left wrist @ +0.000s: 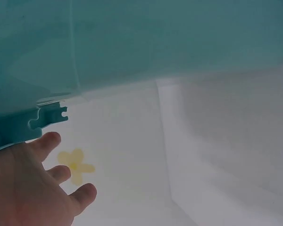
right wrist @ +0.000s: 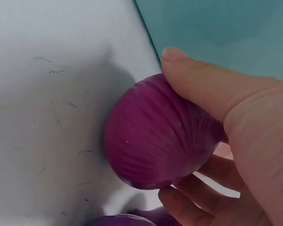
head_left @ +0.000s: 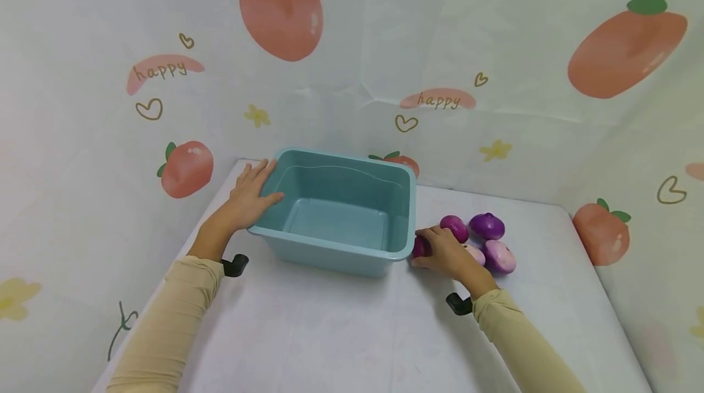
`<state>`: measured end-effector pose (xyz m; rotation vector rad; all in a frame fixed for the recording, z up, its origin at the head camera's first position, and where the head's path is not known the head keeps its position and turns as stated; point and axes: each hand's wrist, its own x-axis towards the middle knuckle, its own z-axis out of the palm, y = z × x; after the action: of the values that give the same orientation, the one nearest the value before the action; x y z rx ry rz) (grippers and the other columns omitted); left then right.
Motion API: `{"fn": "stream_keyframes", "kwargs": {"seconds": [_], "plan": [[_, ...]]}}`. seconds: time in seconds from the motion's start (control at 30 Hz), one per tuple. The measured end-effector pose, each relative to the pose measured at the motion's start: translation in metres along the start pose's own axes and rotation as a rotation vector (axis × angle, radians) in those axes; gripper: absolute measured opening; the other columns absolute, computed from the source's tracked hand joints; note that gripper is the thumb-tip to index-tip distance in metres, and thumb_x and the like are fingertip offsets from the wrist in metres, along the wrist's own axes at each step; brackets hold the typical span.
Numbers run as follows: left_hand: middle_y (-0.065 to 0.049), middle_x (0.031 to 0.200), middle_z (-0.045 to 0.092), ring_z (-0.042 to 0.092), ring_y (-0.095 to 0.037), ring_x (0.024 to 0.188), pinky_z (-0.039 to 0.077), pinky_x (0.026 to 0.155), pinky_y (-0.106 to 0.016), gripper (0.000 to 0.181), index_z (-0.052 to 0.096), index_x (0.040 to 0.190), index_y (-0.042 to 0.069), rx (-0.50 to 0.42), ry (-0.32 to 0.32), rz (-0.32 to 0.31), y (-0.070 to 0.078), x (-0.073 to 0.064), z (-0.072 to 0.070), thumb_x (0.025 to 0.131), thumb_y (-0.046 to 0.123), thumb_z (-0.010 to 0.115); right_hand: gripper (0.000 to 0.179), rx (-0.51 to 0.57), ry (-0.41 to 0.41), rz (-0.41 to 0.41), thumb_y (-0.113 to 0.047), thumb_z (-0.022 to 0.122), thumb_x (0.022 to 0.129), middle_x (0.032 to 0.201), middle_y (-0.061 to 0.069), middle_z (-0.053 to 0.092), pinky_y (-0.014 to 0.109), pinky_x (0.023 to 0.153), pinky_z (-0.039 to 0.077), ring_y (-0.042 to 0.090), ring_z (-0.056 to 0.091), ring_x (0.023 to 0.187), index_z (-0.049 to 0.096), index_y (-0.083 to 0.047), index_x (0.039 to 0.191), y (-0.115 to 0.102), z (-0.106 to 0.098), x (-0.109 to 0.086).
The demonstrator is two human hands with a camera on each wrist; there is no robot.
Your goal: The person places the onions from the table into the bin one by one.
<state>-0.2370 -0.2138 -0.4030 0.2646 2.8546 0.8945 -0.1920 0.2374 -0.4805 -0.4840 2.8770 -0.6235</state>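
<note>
The right hand (head_left: pixel 448 253) curls round a red onion (right wrist: pixel 153 136) just beside the teal basin (head_left: pixel 335 263), apparently securing it; the left hand (head_left: pixel 247 200), fingers outstretched, rests at the rim (head_left: pixel 330 244); next, lifting would call for a firm grip.

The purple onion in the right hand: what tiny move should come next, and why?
Probably lift the purple onion higher than the blue tub: the right hand grips it low beside the tub's wall, and the left hand is at the tub's opposite end.
</note>
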Motion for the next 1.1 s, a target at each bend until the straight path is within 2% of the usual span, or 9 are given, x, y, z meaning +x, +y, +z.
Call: {"fn": "stream_keyframes", "kwargs": {"seconds": [0.17, 0.33, 0.53, 0.67, 0.8, 1.0, 1.1], "plan": [[-0.008, 0.175, 0.005, -0.013, -0.044, 0.159, 0.002, 0.113, -0.083, 0.080, 0.010, 0.166, 0.022, -0.041, 0.009, -0.011, 0.002, 0.000, 0.001, 0.101, 0.036, 0.054, 0.070, 0.031, 0.023, -0.015, -0.034, 0.085, 0.082, 0.131, 0.017, 0.066, 0.056, 0.099, 0.055, 0.039, 0.059, 0.122, 0.059, -0.004, 0.139, 0.003, -0.009, -0.002], [-0.007, 0.175, 0.002, -0.011, -0.047, 0.158, 0.002, 0.113, -0.084, 0.080, 0.010, 0.166, 0.022, -0.048, 0.017, -0.011, 0.001, 0.001, 0.002, 0.100, 0.032, 0.054, 0.070, 0.066, 0.076, -0.012, -0.035, 0.083, 0.083, 0.130, 0.018, 0.066, 0.055, 0.097, 0.056, 0.037, 0.062, 0.118, 0.057, -0.003, 0.140, 0.009, -0.028, -0.006], [-0.003, 0.175, 0.001, -0.010, -0.048, 0.158, 0.002, 0.113, -0.084, 0.079, 0.007, 0.166, 0.023, -0.043, 0.011, -0.032, -0.003, 0.004, 0.005, 0.096, 0.011, 0.043, 0.074, 0.128, 0.111, 0.009, -0.040, 0.081, 0.085, 0.136, 0.021, 0.062, 0.054, 0.093, 0.058, 0.040, 0.063, 0.117, 0.054, -0.003, 0.143, 0.010, -0.060, -0.012], [-0.004, 0.175, 0.001, -0.011, -0.047, 0.158, 0.001, 0.115, -0.082, 0.084, 0.007, 0.166, 0.021, -0.037, 0.018, -0.019, -0.001, 0.005, 0.005, 0.090, 0.003, 0.037, 0.074, 0.184, 0.146, 0.008, -0.042, 0.082, 0.084, 0.134, 0.018, 0.062, 0.044, 0.086, 0.060, 0.037, 0.064, 0.115, 0.054, -0.006, 0.143, 0.004, -0.083, -0.015], [-0.004, 0.175, -0.002, -0.011, -0.047, 0.158, 0.001, 0.117, -0.080, 0.084, 0.008, 0.166, 0.018, -0.030, 0.025, -0.005, 0.002, 0.003, 0.004, 0.089, 0.002, 0.037, 0.074, 0.228, 0.162, -0.003, -0.045, 0.081, 0.084, 0.134, 0.014, 0.061, 0.034, 0.080, 0.061, 0.034, 0.066, 0.114, 0.053, -0.012, 0.144, -0.006, -0.104, -0.017], [-0.005, 0.175, -0.001, -0.010, -0.047, 0.158, 0.002, 0.117, -0.080, 0.083, 0.009, 0.166, 0.015, -0.007, 0.047, 0.003, 0.003, 0.002, 0.004, 0.089, 0.003, 0.037, 0.065, 0.231, 0.188, -0.110, -0.036, 0.081, 0.086, 0.131, 0.010, 0.060, 0.016, 0.081, 0.055, 0.027, 0.066, 0.109, 0.057, -0.017, 0.143, -0.023, -0.128, -0.009], [-0.003, 0.175, 0.000, -0.011, -0.046, 0.158, 0.002, 0.115, -0.082, 0.083, 0.009, 0.166, 0.017, 0.003, 0.041, -0.002, 0.001, 0.003, 0.005, 0.088, 0.003, 0.036, 0.064, 0.248, 0.190, -0.131, -0.033, 0.083, 0.084, 0.130, 0.007, 0.060, 0.012, 0.082, 0.053, 0.024, 0.066, 0.107, 0.058, -0.017, 0.141, -0.034, -0.136, -0.002]]}}
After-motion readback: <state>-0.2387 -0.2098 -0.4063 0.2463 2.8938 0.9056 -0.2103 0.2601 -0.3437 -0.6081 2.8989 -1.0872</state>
